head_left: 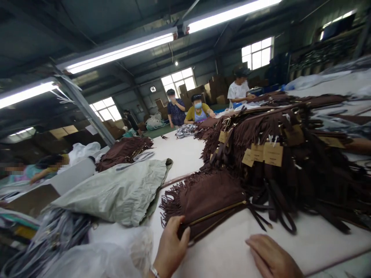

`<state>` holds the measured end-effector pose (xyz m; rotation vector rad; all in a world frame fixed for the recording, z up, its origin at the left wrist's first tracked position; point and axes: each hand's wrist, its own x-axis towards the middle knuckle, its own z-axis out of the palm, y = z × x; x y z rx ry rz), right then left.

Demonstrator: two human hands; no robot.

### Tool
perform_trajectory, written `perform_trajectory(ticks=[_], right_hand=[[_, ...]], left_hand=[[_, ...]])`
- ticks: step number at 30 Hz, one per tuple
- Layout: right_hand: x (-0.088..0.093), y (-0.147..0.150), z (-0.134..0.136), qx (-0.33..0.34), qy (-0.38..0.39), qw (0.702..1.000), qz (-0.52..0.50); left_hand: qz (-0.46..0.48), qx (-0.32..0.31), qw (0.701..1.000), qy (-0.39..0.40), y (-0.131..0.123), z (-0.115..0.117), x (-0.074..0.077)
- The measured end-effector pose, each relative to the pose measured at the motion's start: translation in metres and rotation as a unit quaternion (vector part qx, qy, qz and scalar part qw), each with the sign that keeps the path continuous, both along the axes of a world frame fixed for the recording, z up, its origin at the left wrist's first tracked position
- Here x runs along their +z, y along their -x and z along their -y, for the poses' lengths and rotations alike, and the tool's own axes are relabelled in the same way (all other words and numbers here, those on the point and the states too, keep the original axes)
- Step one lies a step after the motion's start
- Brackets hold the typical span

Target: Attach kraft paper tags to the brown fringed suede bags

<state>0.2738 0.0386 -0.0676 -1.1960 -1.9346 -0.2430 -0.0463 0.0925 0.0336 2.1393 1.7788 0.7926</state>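
A brown fringed suede bag (208, 202) with a gold zip lies on the white table (232, 251) right before me. My left hand (171, 247) grips its near zip corner, thumb on top and fingers curled under. My right hand (271, 256) rests on the table to the right of the bag, fingers together and bent, with nothing seen in it. Dark straps trail from the bag toward the right hand.
A tall heap of the same brown fringed bags with tan paper tags (272, 153) fills the right. A pale green dust bag (121, 191) and clear plastic bags (95, 255) lie at left. Another brown pile (124, 150) sits farther back. Several people (198, 110) work at the far end.
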Motion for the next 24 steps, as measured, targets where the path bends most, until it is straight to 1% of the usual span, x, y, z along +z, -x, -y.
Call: perform_trajectory(ticks=[2,4,5,6,8,10,12,13,16,18,19,20,21,23,24], right_hand=[[0.012,0.000,-0.021,-0.097,-0.001,0.995,0.020],[0.019,0.000,-0.043,-0.199,0.034,0.977,0.067],[0.020,0.000,-0.053,-0.236,0.056,0.965,0.098],[0.021,0.000,-0.061,-0.262,0.073,0.954,0.127],[0.020,0.002,-0.068,-0.283,0.087,0.940,0.171],[0.017,0.008,-0.064,-0.278,0.082,0.936,0.198],[0.012,0.021,-0.053,-0.261,0.075,0.936,0.223],[0.009,0.030,-0.045,-0.247,0.073,0.937,0.237],[0.002,0.065,-0.021,-0.188,0.071,0.946,0.255],[0.002,0.086,-0.005,-0.138,0.072,0.960,0.232],[0.004,0.094,0.002,-0.113,0.075,0.967,0.214],[0.007,0.099,0.008,-0.091,0.080,0.973,0.196],[0.011,0.103,0.013,-0.074,0.083,0.977,0.180],[0.019,0.105,0.020,-0.054,0.081,0.983,0.153],[0.023,0.105,0.023,-0.047,0.076,0.986,0.142]], left_hand=[[-0.039,-0.016,0.999,0.007,0.004,0.016,-0.019],[-0.090,-0.013,0.996,0.017,-0.001,0.023,-0.028],[-0.118,-0.004,0.993,0.024,-0.004,0.024,-0.030],[-0.144,0.004,0.989,0.030,-0.006,0.022,-0.031],[-0.191,0.012,0.981,0.042,-0.002,0.014,-0.032],[-0.228,0.006,0.972,0.046,0.011,0.000,-0.032],[-0.249,0.008,0.968,0.036,0.031,-0.016,-0.030],[-0.254,0.020,0.967,0.027,0.043,-0.025,-0.029],[-0.252,0.093,0.963,0.004,0.071,-0.045,-0.025],[-0.242,0.159,0.957,0.001,0.079,-0.049,-0.022],[-0.232,0.182,0.956,-0.002,0.079,-0.047,-0.021],[-0.214,0.188,0.958,-0.011,0.077,-0.042,-0.019],[-0.187,0.177,0.966,-0.024,0.072,-0.034,-0.019],[-0.096,0.111,0.988,-0.045,0.054,-0.011,-0.019],[-0.033,0.066,0.997,-0.030,0.042,0.002,-0.021]])
